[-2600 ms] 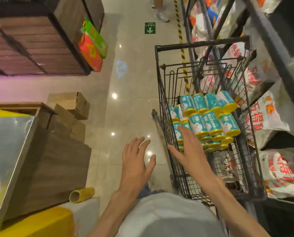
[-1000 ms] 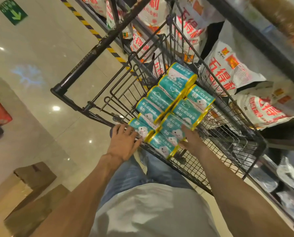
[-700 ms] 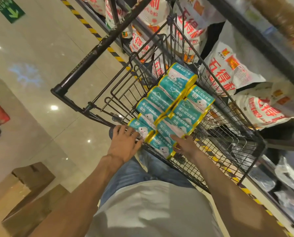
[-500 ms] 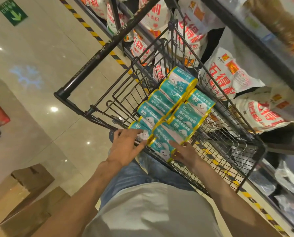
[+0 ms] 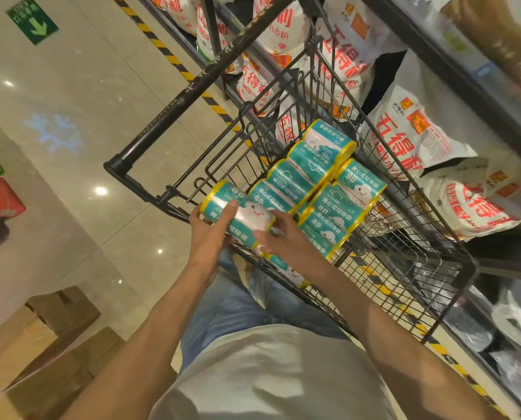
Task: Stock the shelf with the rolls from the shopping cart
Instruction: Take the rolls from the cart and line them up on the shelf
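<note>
teal film with yellow end caps: that's the roll (image 5: 238,215) i've got in both hands, at the near left corner of the shopping cart (image 5: 410,268), level with the top edge of the wire basket. its long axis runs from upper left to lower right in the head view, one yellow cap pointing toward the push bar (image 5: 198,86), the other toward the rest of the stack. label side with the white smiley patch faces up at me.

my left hand (image 5: 207,234) wraps the left end, thumb laid over the top of the roll, fingers curled underneath. my right hand (image 5: 286,237) pinches the right end, thumb on the label, fingers curled around the cap toward the stack. so both hands are clamped on the same roll.

remaining rolls (image 5: 329,189) lie in the basket in two rows side by side, long axes parallel to each other and roughly the same diagonal as the one i hold, yellow caps touching between neighbours. more rolls sit under them, only partly visible.

shelf (image 5: 435,53) runs along the right of the cart, white sacks (image 5: 417,137) with red print lying on it, just beside the basket wall. cardboard boxes (image 5: 50,344) on the floor at lower left, green arrow sign (image 5: 32,19) on the floor at upper left.
</note>
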